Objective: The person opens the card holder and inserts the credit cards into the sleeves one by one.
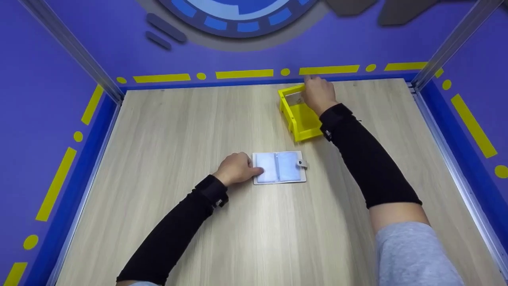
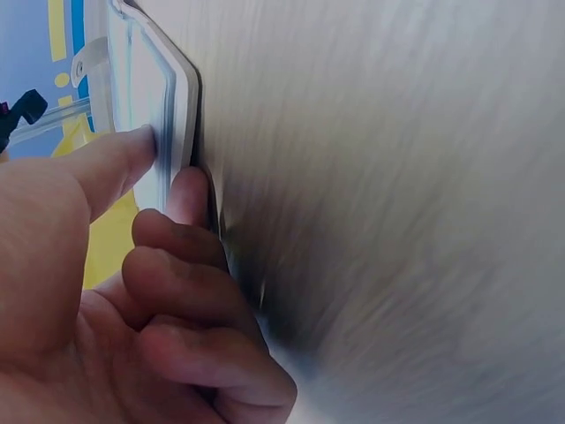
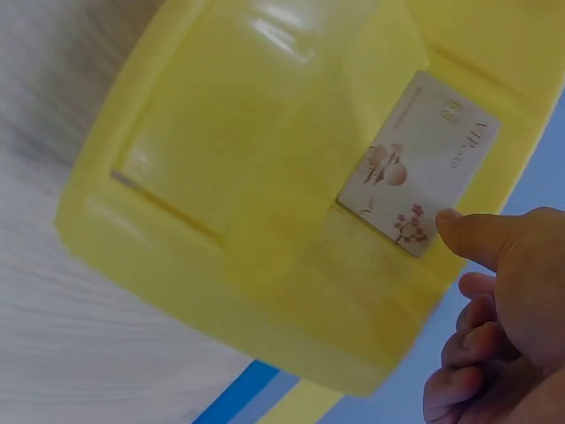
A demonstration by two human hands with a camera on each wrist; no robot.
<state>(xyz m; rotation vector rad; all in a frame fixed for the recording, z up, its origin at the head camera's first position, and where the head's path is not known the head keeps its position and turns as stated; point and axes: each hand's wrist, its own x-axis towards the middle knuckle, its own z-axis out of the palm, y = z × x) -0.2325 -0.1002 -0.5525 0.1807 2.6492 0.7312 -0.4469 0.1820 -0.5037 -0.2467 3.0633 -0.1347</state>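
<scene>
A small open card holder (image 1: 288, 167) with clear sleeves and a snap tab lies on the wooden table. My left hand (image 1: 237, 169) pinches its left edge, thumb (image 2: 132, 155) on the sleeve and a finger (image 2: 189, 196) under the cover. Farther back, my right hand (image 1: 318, 94) is at the far right part of a yellow bin (image 1: 294, 124). A white card (image 3: 419, 163) printed with "VIP" and reddish flowers leans inside against the bin's wall. My right thumb (image 3: 472, 237) is on the card's edge, the other fingers curled outside the wall; the right index finger is hidden in the wrist view.
Purple-blue panels (image 1: 246, 59) with yellow markings enclose the table's back and sides. Metal posts (image 1: 71, 43) stand at the back corners. The pale wooden table (image 1: 178, 127) extends around the holder and bin.
</scene>
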